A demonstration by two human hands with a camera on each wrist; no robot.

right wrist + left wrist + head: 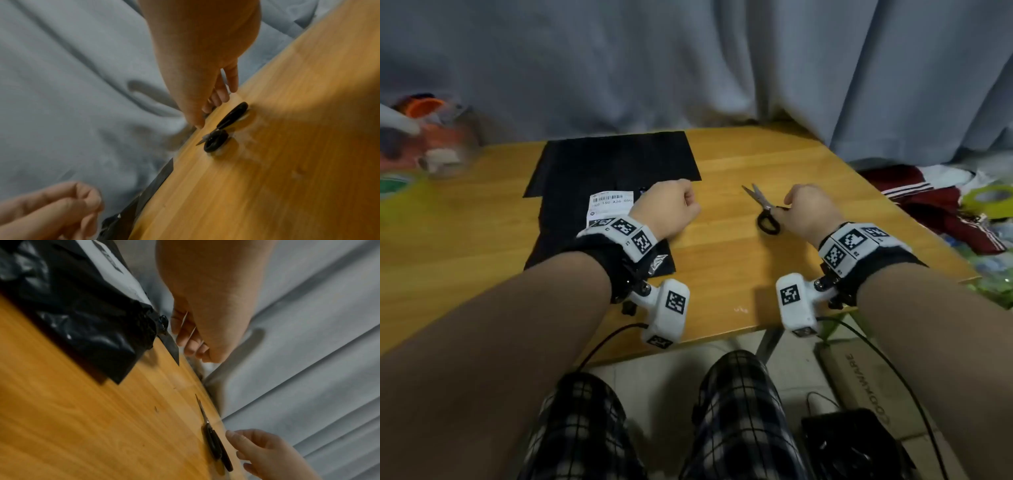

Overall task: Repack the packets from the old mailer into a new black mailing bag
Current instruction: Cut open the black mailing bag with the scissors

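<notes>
A flat new black mailing bag [616, 154] lies at the back of the wooden table [722, 267]. In front of it, overlapping, is the old black mailer [571, 226] [82, 321] with a white barcode label [609, 205]. My left hand [671, 209] hovers over the mailer's right edge, its fingers [189, 339] curled into a fist that holds nothing. Black-handled scissors [765, 210] [220, 131] [213, 444] lie on the table to the right. My right hand [808, 209] is just above their handles, its fingers [224, 91] fairly straight and apart from them. No packets show.
A grey curtain [688, 61] hangs right behind the table. Blurred orange and green clutter [431, 137] sits at the left edge. Red clothing [935, 205] and a yellow-green tape roll [989, 200] lie off the right side. A cardboard box [859, 383] stands on the floor.
</notes>
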